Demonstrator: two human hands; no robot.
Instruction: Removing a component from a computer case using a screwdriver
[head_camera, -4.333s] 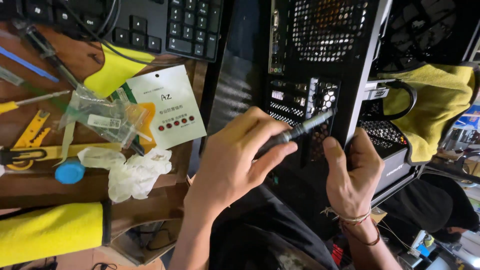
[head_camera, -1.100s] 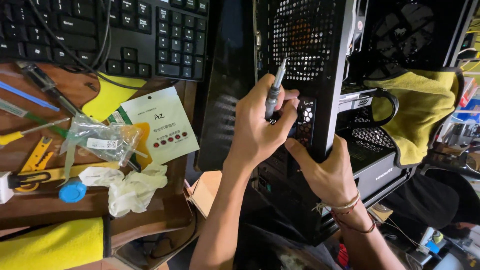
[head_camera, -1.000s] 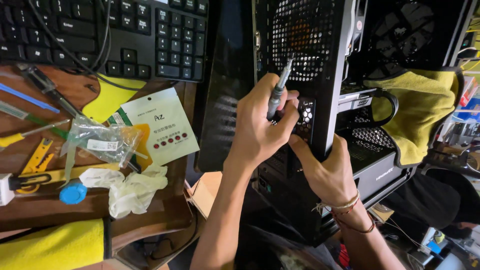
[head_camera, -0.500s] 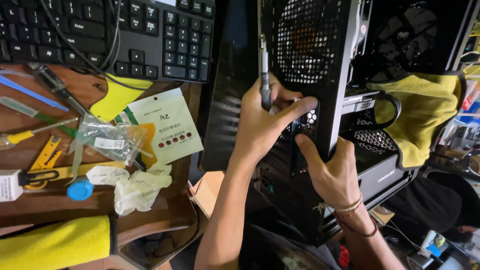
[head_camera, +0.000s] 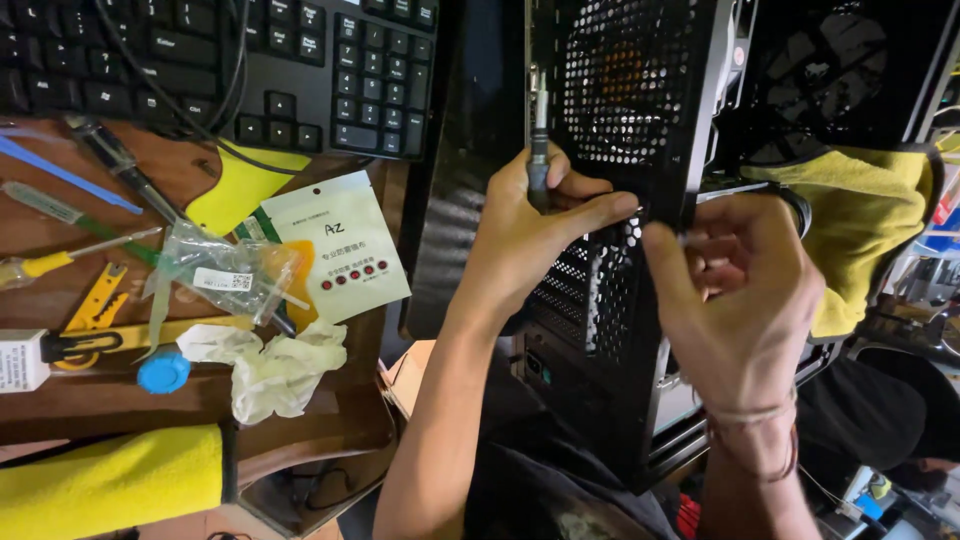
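Note:
A black computer case (head_camera: 640, 120) stands with its perforated rear panel toward me. My left hand (head_camera: 535, 230) is closed around a dark screwdriver (head_camera: 538, 150) that points up along the case's left rear edge, thumb stretched across the mesh. My right hand (head_camera: 735, 300) is pressed to the rear panel beside it, fingers curled at a slot area; I cannot tell whether it pinches anything.
A black keyboard (head_camera: 250, 70) lies at the back of the wooden desk (head_camera: 100, 390). Loose tools, a white packet (head_camera: 340, 245), a clear plastic bag (head_camera: 215, 275), crumpled gloves (head_camera: 275, 365) and yellow cloths (head_camera: 865, 220) lie around. A yellow padded edge (head_camera: 105, 480) is at the lower left.
My left hand has raised the screwdriver from lying across the rear panel to pointing straight up. My right hand has risen and closed on the panel beside it.

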